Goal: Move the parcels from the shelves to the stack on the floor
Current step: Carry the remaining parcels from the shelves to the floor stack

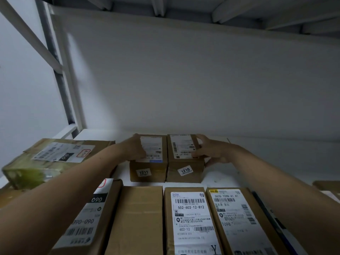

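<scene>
Two small brown parcels stand side by side at the back of the white shelf (pixel 257 162). The left parcel (pixel 149 170) carries a tag reading 7211, the right parcel (pixel 184 170) a tag reading 1210. My left hand (pixel 135 150) lies on the top left edge of the 7211 parcel. My right hand (pixel 211 150) clasps the right side of the 1210 parcel, thumb on its top label. Both parcels rest on the shelf, pressed between my hands.
A row of several long brown parcels (pixel 191 223) with shipping labels fills the near edge of the shelf beneath my arms. A larger taped box (pixel 47 161) marked 010 sits at the left. A white back panel (pixel 184 80) and the upper shelf's underside (pixel 184 8) enclose the space.
</scene>
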